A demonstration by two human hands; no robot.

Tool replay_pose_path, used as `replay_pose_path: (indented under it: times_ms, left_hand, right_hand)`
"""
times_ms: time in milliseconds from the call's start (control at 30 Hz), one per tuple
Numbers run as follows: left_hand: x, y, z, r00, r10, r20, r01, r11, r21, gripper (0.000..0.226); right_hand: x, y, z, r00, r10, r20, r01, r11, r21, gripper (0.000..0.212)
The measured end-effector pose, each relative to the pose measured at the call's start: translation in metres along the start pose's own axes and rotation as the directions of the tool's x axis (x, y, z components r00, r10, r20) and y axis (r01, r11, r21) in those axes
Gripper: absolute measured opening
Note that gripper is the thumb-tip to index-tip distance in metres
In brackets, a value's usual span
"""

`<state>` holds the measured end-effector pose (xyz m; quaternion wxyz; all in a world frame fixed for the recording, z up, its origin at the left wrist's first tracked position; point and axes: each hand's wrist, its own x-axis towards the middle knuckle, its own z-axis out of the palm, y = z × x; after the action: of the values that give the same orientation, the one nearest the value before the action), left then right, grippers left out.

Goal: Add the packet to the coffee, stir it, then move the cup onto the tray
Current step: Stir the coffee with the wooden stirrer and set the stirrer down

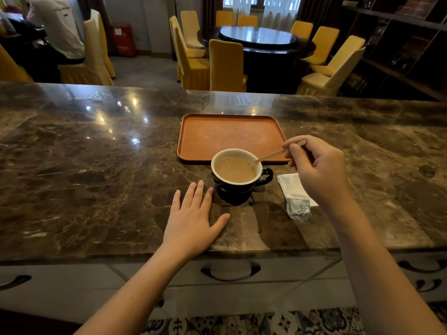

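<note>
A shiny brown stone counter (96, 153) has drawers (229, 272) below it. Behind it, yellow chairs (226, 65) stand around a dark round table (257, 41). A person (56, 27) sits far left.

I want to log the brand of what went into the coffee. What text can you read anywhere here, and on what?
"taiko": on the white packet lying on the counter, right of the cup, after two characters too blurred to read.
Grey panel lower on the packet: small print, unreadable.
Dark print on a seated person's white shirt, far left: too blurred to read.
</note>
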<state>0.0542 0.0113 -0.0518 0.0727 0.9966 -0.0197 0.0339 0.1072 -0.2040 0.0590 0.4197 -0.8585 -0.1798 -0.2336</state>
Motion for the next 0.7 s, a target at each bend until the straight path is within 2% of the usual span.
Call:
replay_pose_path:
  times_ms: [167, 300, 367, 467, 567, 700]
  left_hand:
    - [0.0, 0.0, 0.0, 1.0, 0.0, 0.012, 0.0, 1.0, 0.0, 0.084]
    - [0.0, 0.004, 0.0, 1.0, 0.004, 0.02, -0.004, 1.0, 0.0, 0.086]
    - [0.001, 0.005, 0.001, 1.0, 0.008, 0.021, -0.008, 1.0, 0.003, 0.086]
    - [0.0, 0.001, -0.001, 1.0, -0.001, 0.021, 0.001, 1.0, -0.002, 0.083]
    - [0.0, 0.001, -0.003, 0.999, -0.005, 0.032, 0.005, 1.0, 0.006, 0.079]
    - [0.0, 0.001, -0.003, 0.999, -0.004, 0.039, 0.004, 1.0, 0.003, 0.079]
  right_hand:
    - [-0.011, 0.014, -0.017, 0.973, 0.222, -0.063, -0.2, 0.946, 0.255, 0.019]
    - [-0.028, 0.041, -0.039, 0.913, 0.367, -0.179, -0.306, 0.905, 0.294, 0.019]
    - [-0.04, 0.056, -0.05, 0.895, 0.395, -0.207, -0.348, 0.908, 0.233, 0.019]
    - [-0.056, 0.07, -0.055, 0.917, 0.348, -0.193, -0.344, 0.937, 0.056, 0.021]
    - [-0.07, 0.075, -0.053, 0.954, 0.244, -0.172, -0.265, 0.958, -0.113, 0.022]
    - [-0.087, 0.079, -0.049, 0.984, 0.139, -0.113, -0.161, 0.962, -0.222, 0.022]
